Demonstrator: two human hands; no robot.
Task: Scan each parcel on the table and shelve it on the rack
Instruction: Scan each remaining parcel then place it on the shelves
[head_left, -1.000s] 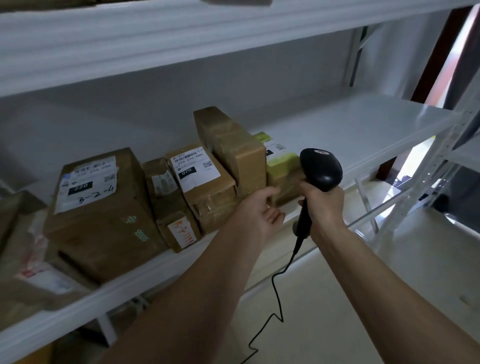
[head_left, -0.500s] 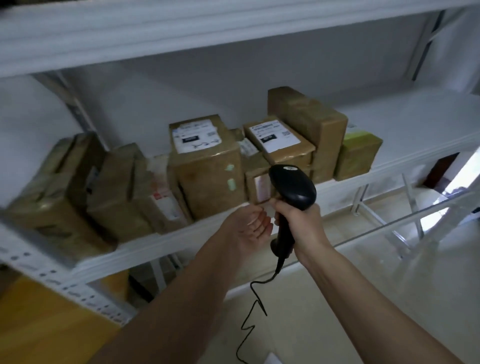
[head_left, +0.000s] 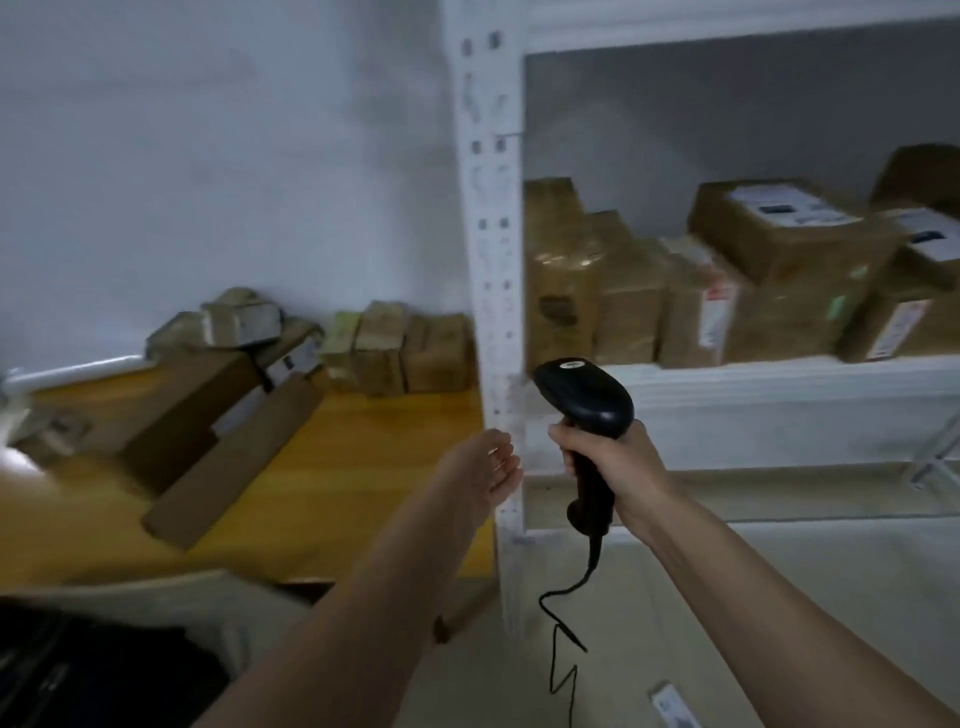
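My right hand (head_left: 610, 467) grips the handle of a black barcode scanner (head_left: 587, 405), held upright in front of the white rack (head_left: 493, 260). My left hand (head_left: 483, 470) hangs beside it with relaxed fingers and holds nothing. Several brown cardboard parcels (head_left: 727, 291) stand in a row on the rack's shelf (head_left: 779, 382) at the right. To the left, a yellow wooden table (head_left: 363, 467) carries more parcels: long flat boxes (head_left: 223, 447) near its middle and smaller boxes (head_left: 405, 353) stacked against the wall.
The rack's perforated upright post stands between table and shelf, just behind my hands. The scanner's black cable (head_left: 566, 623) dangles toward the pale floor. A dark object (head_left: 78, 670) lies at the lower left. A small white label (head_left: 675, 706) lies on the floor.
My view has swung left from the shelf, bringing the table and its parcels into sight. My left hand drew back from the shelved parcels; the right still holds the scanner.
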